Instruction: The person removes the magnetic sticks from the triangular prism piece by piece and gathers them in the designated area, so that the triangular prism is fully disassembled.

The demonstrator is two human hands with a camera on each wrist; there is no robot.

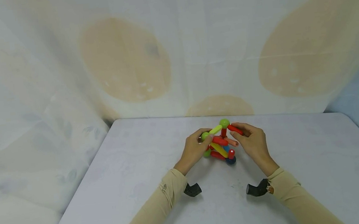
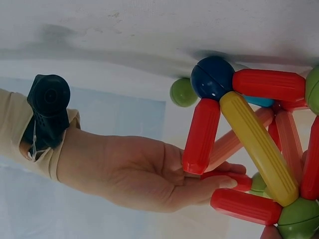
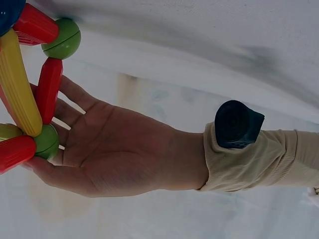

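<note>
On the table (image 1: 115,188), the left hand (image 1: 194,150) and right hand (image 1: 254,144) clasp the stick-and-ball frame (image 1: 222,144), fingers curled around it mid-assembly; the next stick needs steady alignment.

Magnetic stick-and-ball structure (image 1: 221,143): a small frame of plastic rods joined at balls, standing upright on the counter (image 1: 133,173), roughly midway between its left and right edges and nearer the far edge than the near one.

Top node: green ball (image 1: 224,123). From it a lime rod (image 1: 215,130) slopes down-left to a second green ball (image 1: 204,136); a red rod (image 1: 235,129) slopes down-right.

Base: dark blue ball (image 1: 230,161) touching the counter at the near side, a red ball (image 1: 231,153) just above it.

A yellow rod (image 2: 258,147) runs diagonally from the blue ball to a green ball; ribbed red rods form the other sides. An orange-pink rod crosses the interior.
</note>
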